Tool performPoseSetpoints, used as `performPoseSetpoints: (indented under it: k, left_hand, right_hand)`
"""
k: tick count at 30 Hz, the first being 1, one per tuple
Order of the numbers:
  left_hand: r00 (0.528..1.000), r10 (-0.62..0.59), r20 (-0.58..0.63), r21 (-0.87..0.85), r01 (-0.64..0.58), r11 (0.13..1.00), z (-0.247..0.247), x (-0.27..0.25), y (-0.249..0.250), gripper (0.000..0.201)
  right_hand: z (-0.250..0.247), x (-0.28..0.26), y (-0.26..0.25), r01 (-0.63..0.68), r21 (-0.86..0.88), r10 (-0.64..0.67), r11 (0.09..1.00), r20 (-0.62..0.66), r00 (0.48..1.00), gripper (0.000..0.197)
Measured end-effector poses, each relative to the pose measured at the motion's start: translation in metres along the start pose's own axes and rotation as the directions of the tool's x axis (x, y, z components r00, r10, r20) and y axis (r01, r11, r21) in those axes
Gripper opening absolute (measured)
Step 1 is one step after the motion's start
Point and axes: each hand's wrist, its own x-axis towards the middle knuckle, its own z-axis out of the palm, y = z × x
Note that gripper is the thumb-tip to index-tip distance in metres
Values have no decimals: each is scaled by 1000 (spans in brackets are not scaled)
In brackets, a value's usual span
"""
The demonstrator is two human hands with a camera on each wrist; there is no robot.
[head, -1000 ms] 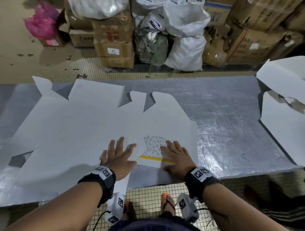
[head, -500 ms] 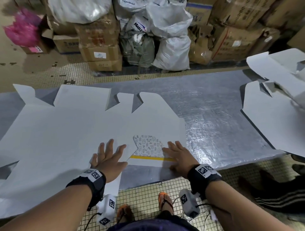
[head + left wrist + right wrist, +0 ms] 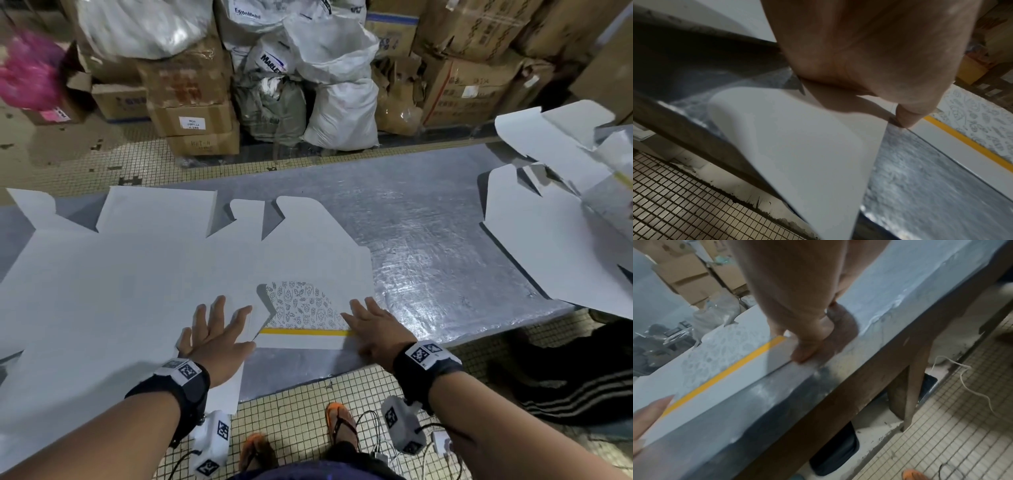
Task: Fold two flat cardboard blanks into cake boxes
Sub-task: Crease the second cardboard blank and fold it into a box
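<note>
While both hands [image 3: 219, 337] press, the blank [image 3: 137, 274] overhangs the table [image 3: 428, 246] edge.

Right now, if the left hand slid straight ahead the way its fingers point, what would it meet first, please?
Nothing raised, it seems: the left hand lies flat on the cardboard blank, and only the blank's bare white surface lies ahead, up to its notched far flaps. Depth is hard to judge.
</note>
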Motion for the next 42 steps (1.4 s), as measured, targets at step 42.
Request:
performPoseSetpoints:
  k: [42]
  left_hand:
    - [945, 200, -257, -32, -215, 976, -82, 94, 85, 55]
  right_hand:
    - [-65, 71, 15, -191, 230, 239, 954, -205, 949, 33]
